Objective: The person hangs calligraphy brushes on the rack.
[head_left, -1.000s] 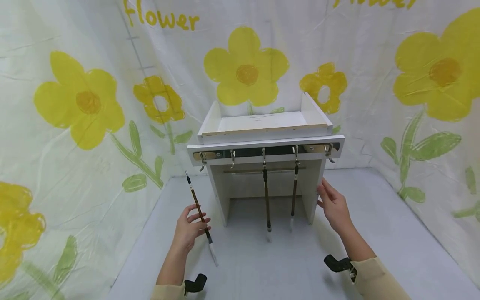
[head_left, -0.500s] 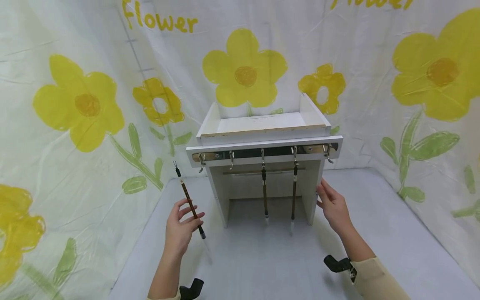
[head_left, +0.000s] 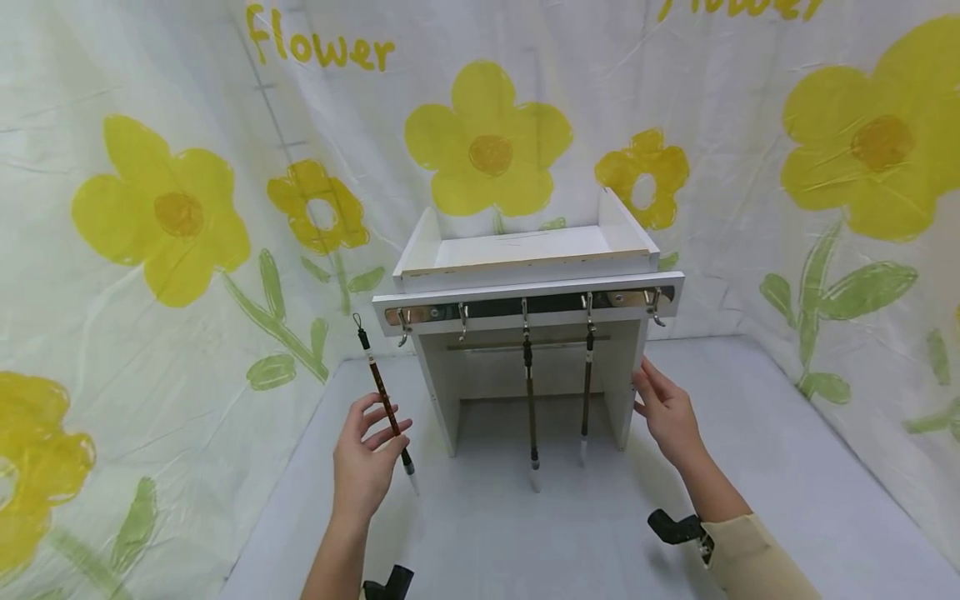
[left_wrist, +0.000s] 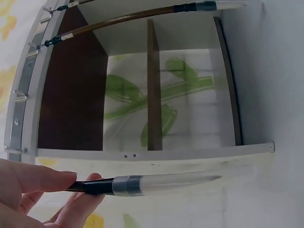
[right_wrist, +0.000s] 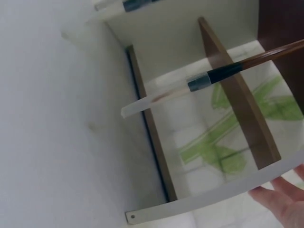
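My left hand [head_left: 363,467] pinches a calligraphy brush [head_left: 372,364] between thumb and fingers, left of a small white shelf unit [head_left: 519,268]. The brush tilts, its hanging loop up by the leftmost hook and its tip down. In the left wrist view, a clear cap [left_wrist: 164,184] covers the brush's bristles. My right hand [head_left: 667,417] rests its fingers against the outer side of the unit's right panel [head_left: 628,367]. One calligraphy brush [head_left: 531,400] hangs from the middle hook, and another brush [head_left: 587,383] from the hook to its right.
A metal rail [head_left: 495,307] with several hooks runs along the unit's front edge. The unit stands on a white table [head_left: 480,533]. Behind it and to both sides hangs a white sheet [head_left: 712,67] painted with yellow flowers.
My left hand moves left and up with the brush, then slightly back to the right. The middle hanging brush sways a little. My right hand stays at the panel.
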A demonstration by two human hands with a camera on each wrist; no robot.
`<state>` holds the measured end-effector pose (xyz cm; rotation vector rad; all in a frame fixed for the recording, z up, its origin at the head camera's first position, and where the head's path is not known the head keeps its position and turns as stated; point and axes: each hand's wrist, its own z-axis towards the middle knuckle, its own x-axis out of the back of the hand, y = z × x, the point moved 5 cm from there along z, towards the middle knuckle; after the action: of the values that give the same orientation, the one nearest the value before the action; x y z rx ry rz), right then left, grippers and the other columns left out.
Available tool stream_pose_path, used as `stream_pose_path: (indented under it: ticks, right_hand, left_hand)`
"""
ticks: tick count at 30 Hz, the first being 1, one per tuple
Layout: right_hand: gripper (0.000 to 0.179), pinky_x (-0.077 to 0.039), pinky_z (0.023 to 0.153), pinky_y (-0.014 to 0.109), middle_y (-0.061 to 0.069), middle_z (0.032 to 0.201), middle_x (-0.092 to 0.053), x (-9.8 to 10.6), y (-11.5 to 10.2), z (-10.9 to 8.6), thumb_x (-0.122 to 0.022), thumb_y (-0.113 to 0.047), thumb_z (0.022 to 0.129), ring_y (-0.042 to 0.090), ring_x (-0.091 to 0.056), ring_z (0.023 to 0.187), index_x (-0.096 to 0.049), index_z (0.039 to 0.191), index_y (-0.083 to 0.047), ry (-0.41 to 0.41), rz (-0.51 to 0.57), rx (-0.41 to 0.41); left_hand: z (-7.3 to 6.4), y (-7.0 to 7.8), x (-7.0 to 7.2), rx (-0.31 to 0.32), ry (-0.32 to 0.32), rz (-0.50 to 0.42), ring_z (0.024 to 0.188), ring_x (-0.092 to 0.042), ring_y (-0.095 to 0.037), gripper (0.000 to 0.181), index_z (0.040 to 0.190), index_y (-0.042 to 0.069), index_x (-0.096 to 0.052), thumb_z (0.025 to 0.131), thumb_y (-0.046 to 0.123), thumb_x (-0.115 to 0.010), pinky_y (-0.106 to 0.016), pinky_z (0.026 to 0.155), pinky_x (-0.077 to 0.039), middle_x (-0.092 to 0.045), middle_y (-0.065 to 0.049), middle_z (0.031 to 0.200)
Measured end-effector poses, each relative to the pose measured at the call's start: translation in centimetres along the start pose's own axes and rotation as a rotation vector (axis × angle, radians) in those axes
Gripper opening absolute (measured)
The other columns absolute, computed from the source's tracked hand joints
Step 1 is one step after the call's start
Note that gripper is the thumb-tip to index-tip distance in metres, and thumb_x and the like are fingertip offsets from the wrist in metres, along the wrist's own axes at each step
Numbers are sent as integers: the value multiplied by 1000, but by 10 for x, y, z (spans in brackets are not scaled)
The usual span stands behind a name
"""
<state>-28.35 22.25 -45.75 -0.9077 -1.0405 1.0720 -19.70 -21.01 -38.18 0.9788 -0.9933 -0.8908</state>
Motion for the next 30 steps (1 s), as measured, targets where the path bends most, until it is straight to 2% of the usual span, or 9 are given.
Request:
stream_pose_path:
  ticks: [8, 14, 21, 25, 30]
  right_hand:
    - [62, -52, 95, 47, 15, 160, -36, 0, 2, -1, -46, -47, 106, 40, -45, 141, -32, 159, -18, 8, 1, -13]
    - [62, -53, 94, 44, 16, 160, -38, 1, 0, 0, -46, -48, 105, 39, -46, 140, -33, 159, -18, 7, 7, -9]
    - [59, -54, 94, 45, 15, 159, -39, 1, 0, 1, -47, -44, 106, 39, -46, 140, -36, 158, -18, 6, 35, 18]
    - [59, -54, 94, 46, 15, 159, -38, 0, 0, 2, -48, -44, 106, 39, -46, 140, -37, 157, -17, 4, 42, 24]
    - [58, -54, 94, 45, 13, 160, -37, 1, 1, 2, -47, -44, 106, 39, -46, 139, -37, 157, -18, 2, 27, 26]
  left_hand:
    - [-9, 15, -10, -51, -28, 14, 107, -73, -26, 56, 135, 20, -53, 89, -8, -69, -31, 87, -60, -64, -11, 129]
    - [-15, 21, -17, -83, -21, 11, 108, -73, -26, 55, 134, 21, -54, 90, -8, -70, -34, 88, -60, -65, -9, 129]
    - [-16, 18, -36, -84, -112, -52, 110, -72, -28, 60, 135, 19, -54, 87, -14, -68, -29, 84, -61, -63, -13, 131]
    - [-17, 17, -43, -89, -130, -65, 109, -72, -26, 59, 135, 18, -55, 87, -15, -66, -30, 85, -61, -64, -12, 130]
    - [-18, 15, -51, -88, -154, -68, 111, -71, -31, 60, 133, 21, -57, 87, -16, -66, -32, 85, -61, -64, -11, 130]
